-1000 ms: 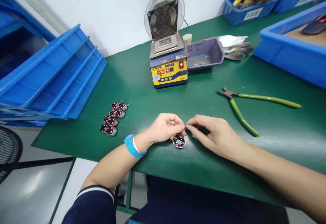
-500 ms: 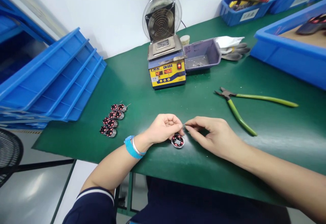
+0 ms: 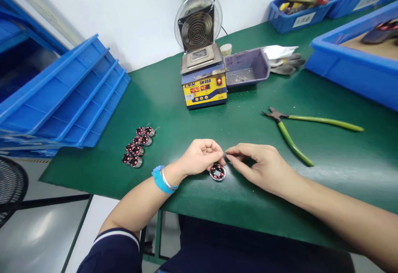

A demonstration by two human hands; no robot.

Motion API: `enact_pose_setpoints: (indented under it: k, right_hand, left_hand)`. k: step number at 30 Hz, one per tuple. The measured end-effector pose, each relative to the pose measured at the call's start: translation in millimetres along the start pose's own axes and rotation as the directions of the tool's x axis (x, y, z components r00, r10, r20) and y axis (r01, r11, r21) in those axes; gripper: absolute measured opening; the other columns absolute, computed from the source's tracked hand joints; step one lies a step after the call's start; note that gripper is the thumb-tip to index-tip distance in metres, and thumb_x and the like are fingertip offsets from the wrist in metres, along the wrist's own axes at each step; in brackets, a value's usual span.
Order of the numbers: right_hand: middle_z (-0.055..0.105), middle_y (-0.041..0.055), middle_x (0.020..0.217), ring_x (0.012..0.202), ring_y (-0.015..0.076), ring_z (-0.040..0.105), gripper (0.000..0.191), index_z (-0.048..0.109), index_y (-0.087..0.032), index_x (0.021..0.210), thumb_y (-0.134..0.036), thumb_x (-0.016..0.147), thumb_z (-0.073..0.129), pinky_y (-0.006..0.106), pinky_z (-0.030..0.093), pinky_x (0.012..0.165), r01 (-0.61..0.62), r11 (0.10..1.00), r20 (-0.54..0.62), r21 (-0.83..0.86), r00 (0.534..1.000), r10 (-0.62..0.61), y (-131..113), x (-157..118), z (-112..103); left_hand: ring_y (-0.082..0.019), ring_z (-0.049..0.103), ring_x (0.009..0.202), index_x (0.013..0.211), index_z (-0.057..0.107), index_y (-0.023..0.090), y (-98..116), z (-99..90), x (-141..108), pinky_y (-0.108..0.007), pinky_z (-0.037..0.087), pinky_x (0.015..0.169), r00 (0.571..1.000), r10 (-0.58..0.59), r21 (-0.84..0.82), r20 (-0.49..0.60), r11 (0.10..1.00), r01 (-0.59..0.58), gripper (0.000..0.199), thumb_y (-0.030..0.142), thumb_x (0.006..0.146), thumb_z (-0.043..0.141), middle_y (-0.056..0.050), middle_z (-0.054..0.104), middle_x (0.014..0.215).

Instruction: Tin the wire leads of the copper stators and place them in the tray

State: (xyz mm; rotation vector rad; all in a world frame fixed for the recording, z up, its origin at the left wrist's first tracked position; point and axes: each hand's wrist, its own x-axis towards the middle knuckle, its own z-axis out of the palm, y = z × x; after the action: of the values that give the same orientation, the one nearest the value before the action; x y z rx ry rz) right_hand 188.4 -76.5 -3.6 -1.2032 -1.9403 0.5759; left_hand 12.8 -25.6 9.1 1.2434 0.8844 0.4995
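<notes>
Coil ring [image 3: 217, 172], right there at the near side of your left fingertips, its open face turned up toward you! Your left hand [image 3: 205, 155] is closed in a pinch, thumb against forefinger, the lower fingers curled over the ring's far edge, and you look to have hold of it there. Your right hand [image 3: 264, 163] sits just beside, thumb and forefinger tips almost meeting with a hollow behind them; whether they nip a fine strand, I can't tell.

So how should it handle? Light, I'd judge, stiff around the shiny rim, and that smooth metal could well slip. The reddish windings inside look the delicate part, so take the outer rim and keep your nails off the wire.

Well left of your left fingers, a cluster of similar coils [image 3: 137, 145] stands on the bench [image 3: 174, 128]. Beyond your right fingers, off to the right, lie the cutters [image 3: 280, 117], spread wide. Farthest, straight past your fingertips, the solder pot [image 3: 205, 92] shows lit red digits.
</notes>
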Motion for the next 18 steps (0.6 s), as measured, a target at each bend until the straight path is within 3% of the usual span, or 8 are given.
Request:
enact_pose_setpoints:
  k: [6,9,13,16,18]
  right_hand:
    - [0.069,0.0023,0.071,0.06,0.0106,0.063,0.017,0.066,-0.015,0.083,-0.017,0.088,0.05,0.02,0.048,0.058,0.137,0.988,-0.023,-0.074,0.99,-0.139,2,-1,-2]
    - [0.069,0.0052,0.08,0.068,0.0121,0.063,0.017,0.065,-0.014,0.089,-0.017,0.091,0.049,0.022,0.049,0.064,0.272,0.945,-0.038,-0.181,0.958,-0.283,5,1,-4]
    - [0.069,0.0062,0.088,0.076,0.0133,0.062,0.019,0.066,-0.014,0.091,-0.015,0.092,0.047,0.024,0.046,0.068,0.394,0.88,0.034,-0.266,0.916,-0.4,12,7,-8]
    - [0.068,0.0078,0.088,0.079,0.0148,0.061,0.02,0.066,-0.012,0.09,-0.017,0.093,0.047,0.026,0.045,0.07,0.35,0.903,0.111,-0.251,0.937,-0.332,7,8,-12]
    - [0.067,0.0078,0.086,0.079,0.0141,0.06,0.016,0.065,-0.011,0.087,-0.018,0.091,0.052,0.025,0.045,0.071,0.205,0.966,0.175,-0.157,0.969,-0.177,0,8,-13]
  left_hand:
    - [-0.001,0.038,0.036,0.068,0.053,0.012,1,1.8,-2,-0.014,0.028,0.037,1.0,0.004,-0.002,0.002,1.0,-0.004,0.025,0.032,0.068,0.068,-0.002,0.062,0.057]
    - [-0.001,0.037,0.036,0.067,0.053,0.012,1,2.0,-2,-0.014,0.026,0.037,1.0,-0.008,0.012,-0.009,1.0,0.008,0.026,0.033,0.068,0.068,-0.002,0.061,0.056]
    - [-0.001,0.037,0.036,0.066,0.052,0.013,3,1.3,0,-0.014,0.026,0.036,1.0,-0.025,0.063,-0.009,0.998,0.026,0.03,0.038,0.068,0.069,-0.001,0.06,0.055]
    - [-0.002,0.038,0.037,0.065,0.053,0.013,7,4.2,-5,-0.014,0.029,0.038,1.0,-0.016,0.156,0.001,0.988,0.016,0.033,0.041,0.071,0.068,-0.001,0.059,0.054]
    - [-0.003,0.04,0.04,0.065,0.053,0.013,7,4.3,-10,-0.014,0.032,0.04,1.0,-0.017,0.242,0.014,0.97,0.013,0.034,0.043,0.074,0.067,-0.001,0.06,0.056]
